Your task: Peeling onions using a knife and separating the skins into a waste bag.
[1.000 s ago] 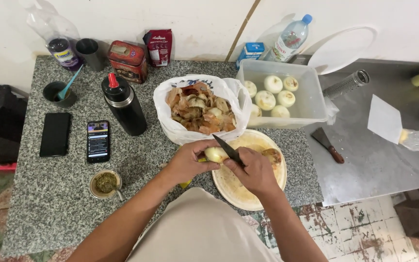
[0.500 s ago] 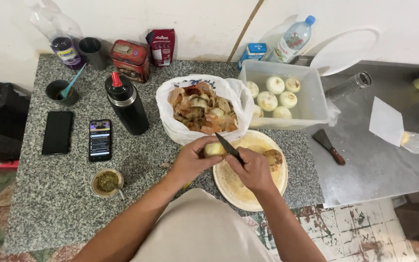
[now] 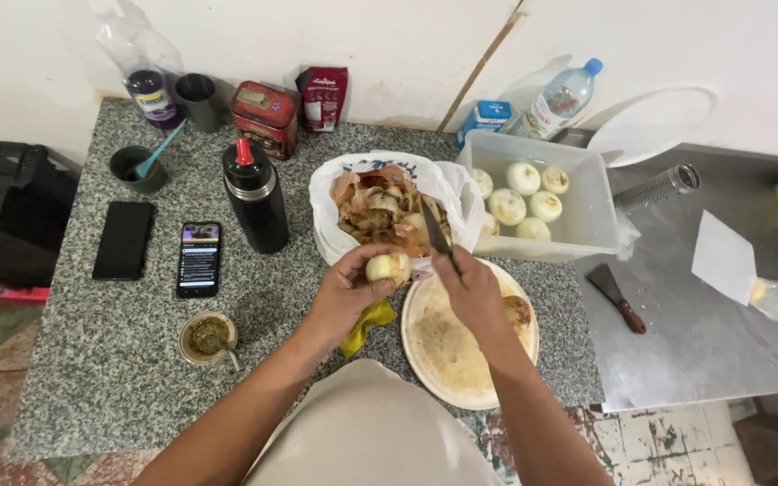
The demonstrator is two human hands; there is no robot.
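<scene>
**Peeling onion raised toward the bag**

Lifting since the earlier frame, your left hand (image 3: pixel 346 292) now pinches the pale, half-skinned onion (image 3: pixel 389 267) nearer the peel-filled bag (image 3: pixel 461 202), above the wooden board's (image 3: pixel 447 351) far-left edge. Your right hand (image 3: pixel 474 288) stays clenched round the knife (image 3: pixel 436 236).

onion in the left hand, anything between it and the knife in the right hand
Nothing visible. The left hand holds the onion over the round board's far edge, and the knife in the right hand is just right of it, blade pointing toward the peel bag.

Bare forearms and hands (image 3: pixel 353 288), no sleeves; beige garment below.
</scene>
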